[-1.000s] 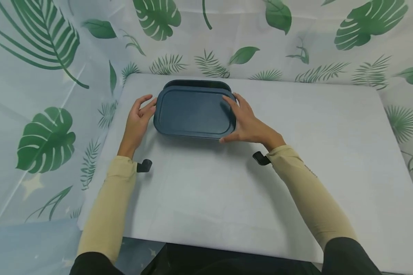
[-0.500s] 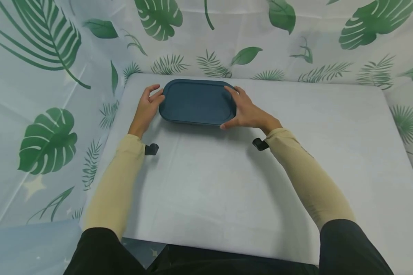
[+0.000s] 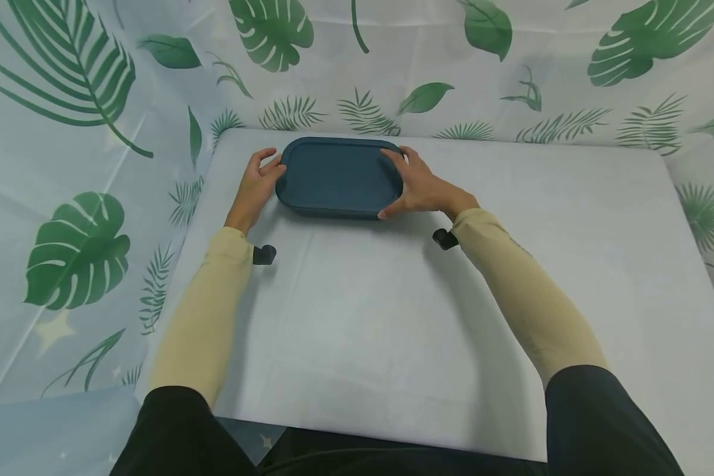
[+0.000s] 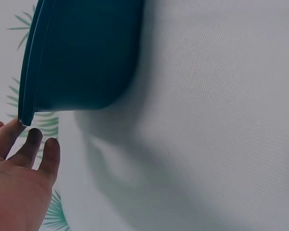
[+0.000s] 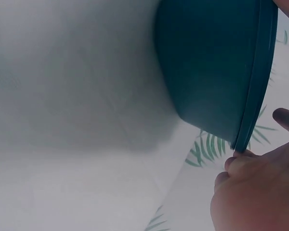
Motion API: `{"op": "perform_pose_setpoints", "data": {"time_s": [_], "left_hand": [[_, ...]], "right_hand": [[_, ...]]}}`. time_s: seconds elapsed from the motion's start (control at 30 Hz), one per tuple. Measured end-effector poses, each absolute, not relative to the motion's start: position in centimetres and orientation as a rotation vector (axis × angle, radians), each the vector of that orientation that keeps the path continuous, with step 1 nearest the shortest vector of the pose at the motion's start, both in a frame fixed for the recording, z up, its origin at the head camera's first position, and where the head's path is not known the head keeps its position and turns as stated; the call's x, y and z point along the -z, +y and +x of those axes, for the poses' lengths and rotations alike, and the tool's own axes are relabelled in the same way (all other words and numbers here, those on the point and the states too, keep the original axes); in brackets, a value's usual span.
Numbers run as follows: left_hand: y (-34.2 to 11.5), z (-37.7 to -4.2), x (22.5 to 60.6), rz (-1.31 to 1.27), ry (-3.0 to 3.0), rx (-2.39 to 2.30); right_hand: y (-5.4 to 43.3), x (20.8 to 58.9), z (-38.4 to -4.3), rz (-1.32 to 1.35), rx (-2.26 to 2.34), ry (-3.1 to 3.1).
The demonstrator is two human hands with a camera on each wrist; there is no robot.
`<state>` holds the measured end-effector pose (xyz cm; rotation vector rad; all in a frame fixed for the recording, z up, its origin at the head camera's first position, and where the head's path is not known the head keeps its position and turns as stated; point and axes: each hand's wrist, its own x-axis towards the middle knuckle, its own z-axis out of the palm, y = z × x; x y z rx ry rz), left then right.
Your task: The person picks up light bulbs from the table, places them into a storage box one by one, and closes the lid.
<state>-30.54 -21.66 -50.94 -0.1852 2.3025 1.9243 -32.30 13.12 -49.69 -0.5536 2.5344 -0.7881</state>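
A dark blue rectangular box (image 4: 86,57) with rounded corners stands upright on the white table. Its matching lid (image 3: 339,175) lies on top and covers the opening, so the inside is hidden. At the lid's left end, my left hand (image 3: 257,188) touches the edge with its fingertips, the fingers loosely bent. My right hand (image 3: 419,186) spans the right end of the lid and grips it, thumb at the front edge and other fingers at the far right corner. In the right wrist view, some fingers (image 5: 238,163) tuck against the rim.
The white table (image 3: 369,330) stretches to the right and toward me. Behind it and to the left hangs a leaf-printed cloth (image 3: 541,73), close to the box's far side. A small black camera (image 3: 445,238) sits on the right wrist.
The lid has moved away from me and now covers the box's far rim, which showed before. Both hands have moved away from me with it, the left also slightly right.
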Motion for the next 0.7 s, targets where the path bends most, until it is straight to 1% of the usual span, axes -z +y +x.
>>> {"op": "perform_pose_setpoints", "data": {"time_s": [0.37,0.7], "left_hand": [[-21.5,-30.3,51.2,-0.148,2.296,-1.943],[-21.7,-29.9,52.1,-0.110,2.275,-1.922]], "right_hand": [[13.5,48.9,-32.9,-0.539,0.798,2.468],[13.9,50.6,-32.7,-0.543,0.944,2.424]]}}
